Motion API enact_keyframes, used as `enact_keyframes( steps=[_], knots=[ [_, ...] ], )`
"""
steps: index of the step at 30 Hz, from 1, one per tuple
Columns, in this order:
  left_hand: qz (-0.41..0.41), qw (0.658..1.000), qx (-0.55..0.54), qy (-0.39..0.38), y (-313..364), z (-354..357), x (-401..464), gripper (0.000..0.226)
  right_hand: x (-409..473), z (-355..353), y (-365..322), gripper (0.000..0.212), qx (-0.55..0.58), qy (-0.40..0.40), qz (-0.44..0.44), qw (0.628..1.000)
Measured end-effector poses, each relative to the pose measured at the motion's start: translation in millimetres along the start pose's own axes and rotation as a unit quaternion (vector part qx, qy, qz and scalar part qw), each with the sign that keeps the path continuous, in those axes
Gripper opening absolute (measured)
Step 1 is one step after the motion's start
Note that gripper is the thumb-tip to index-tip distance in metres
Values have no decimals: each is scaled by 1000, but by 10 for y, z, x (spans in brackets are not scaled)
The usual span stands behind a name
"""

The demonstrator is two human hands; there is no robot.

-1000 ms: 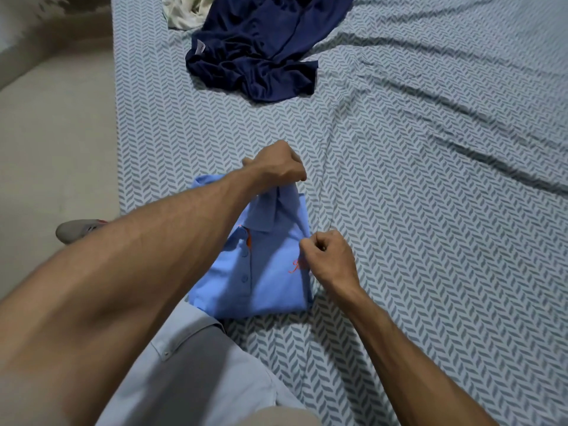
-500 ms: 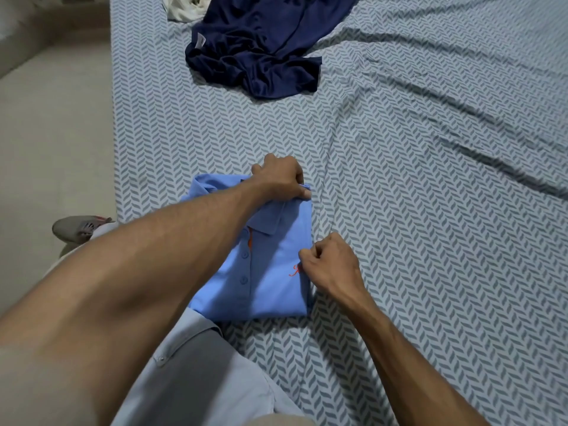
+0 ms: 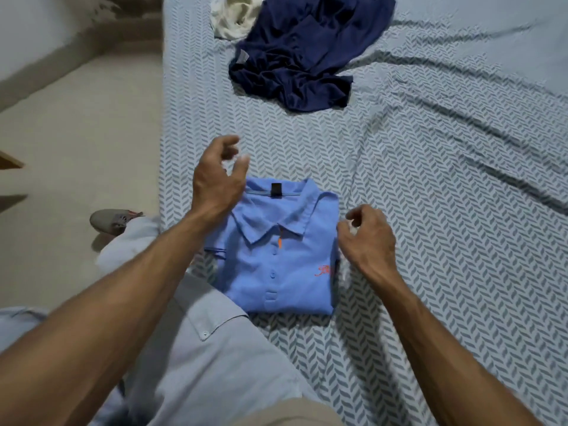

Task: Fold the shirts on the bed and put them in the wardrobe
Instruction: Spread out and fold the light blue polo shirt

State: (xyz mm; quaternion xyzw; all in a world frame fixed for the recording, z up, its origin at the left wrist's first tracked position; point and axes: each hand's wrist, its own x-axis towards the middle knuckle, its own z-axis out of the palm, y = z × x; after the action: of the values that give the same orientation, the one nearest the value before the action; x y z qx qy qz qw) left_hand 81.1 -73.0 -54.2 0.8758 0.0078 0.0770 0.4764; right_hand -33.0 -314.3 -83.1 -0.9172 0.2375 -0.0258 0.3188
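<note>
Light-blue folded polo shirt (image 3: 276,256) lies at bed centre, folding done; my left hand (image 3: 215,182) and right hand (image 3: 367,238) hover loosely curled, empty. Next: lift it wardrobe-ward; crumpled navy shirt (image 3: 301,53) waits at 12 o'clock.

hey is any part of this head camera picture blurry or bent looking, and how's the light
Head view: the left hand shows motion blur at its fingertips, and the right hand is slightly smeared; the folded light blue polo is fairly sharp. Wide-angle distortion bows the bed sheet and its edge. Lighting is soft and dim, with mild shadows in the sheet's wrinkles and under the navy shirt; no glare.
</note>
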Motion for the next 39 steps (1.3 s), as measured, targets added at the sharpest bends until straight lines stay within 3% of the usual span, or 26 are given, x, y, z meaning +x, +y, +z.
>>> enact_keyframes(
  steps=[2,5,8,10,13,20,23,26,30,33,36,39],
  knots=[
    [-115,992,24,40,-178,-292,-143,29,88,56,-308,21,5,11,-104,995],
    [-279,960,-8,-19,-463,-597,-470,27,249,309,-919,30,-1,-68,-290,955],
    [-326,934,-72,-125,-590,-709,-865,14,351,627,-1476,41,-102,-199,-465,857],
    [-317,923,-88,-201,-562,-733,-1056,6,377,773,-1765,49,-216,-275,-513,784],
    [-273,926,-52,-254,-551,-731,-1145,14,390,881,-2025,41,-335,-331,-524,710],
    [-259,895,43,-361,-553,-724,-1227,25,485,943,-2114,16,-415,-364,-507,662],
    [-266,894,57,-356,-579,-719,-1241,21,503,935,-2137,5,-407,-367,-505,667],
    [-270,911,48,-309,-586,-713,-1260,20,538,921,-2095,3,-381,-346,-495,700],
    [-298,909,23,-290,-556,-699,-1269,32,539,848,-2062,5,-320,-366,-498,718],
    [-280,906,36,-315,-519,-687,-1281,24,511,821,-2034,14,-343,-388,-502,692],
    [-272,900,19,-339,-484,-699,-1298,20,387,787,-2040,27,-432,-400,-491,642],
    [-269,920,22,-285,-506,-654,-1271,12,242,750,-2015,27,-469,-404,-484,618]
  ],
)
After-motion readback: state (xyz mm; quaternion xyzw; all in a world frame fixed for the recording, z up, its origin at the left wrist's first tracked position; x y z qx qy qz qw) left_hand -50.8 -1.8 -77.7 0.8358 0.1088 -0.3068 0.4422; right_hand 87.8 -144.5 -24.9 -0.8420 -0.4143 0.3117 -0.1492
